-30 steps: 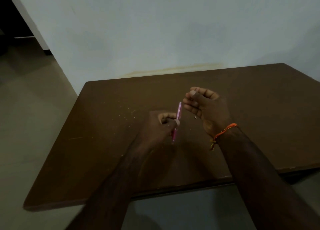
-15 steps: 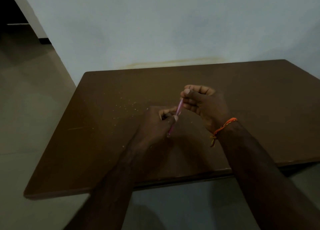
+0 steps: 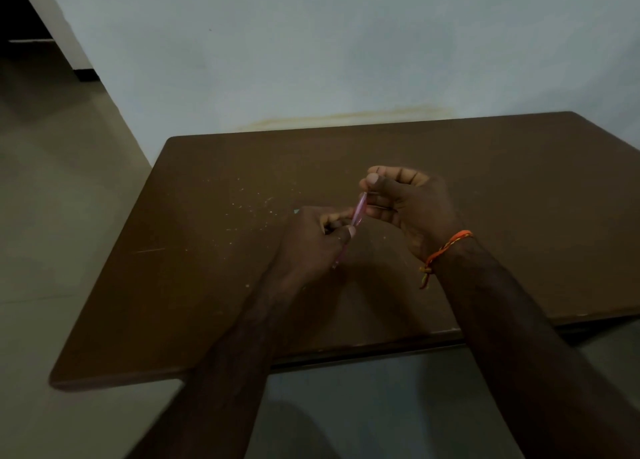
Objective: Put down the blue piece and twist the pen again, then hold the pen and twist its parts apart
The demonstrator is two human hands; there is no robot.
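A thin pink pen (image 3: 358,213) stands tilted above the middle of the brown table (image 3: 207,285). My left hand (image 3: 311,247) grips its lower half between curled fingers and thumb, and the pen's lower tip shows below that hand. My right hand (image 3: 405,206), with an orange thread band (image 3: 446,247) on its wrist, has its fingers curled and pinches the pen's upper end. The two hands are close together, almost touching. Whatever small part the right fingers hold at the pen's tip is too small to make out.
Pale crumbs or specks (image 3: 252,209) are scattered on the tabletop left of the hands. The table's far edge meets a light wall (image 3: 346,43). Bare floor (image 3: 52,181) lies to the left, and the table's near edge (image 3: 346,351) runs under my forearms.
My right hand has moved left from apart from the pen to its upper end and now pinches it. The left hand has kept its grip on the pen.
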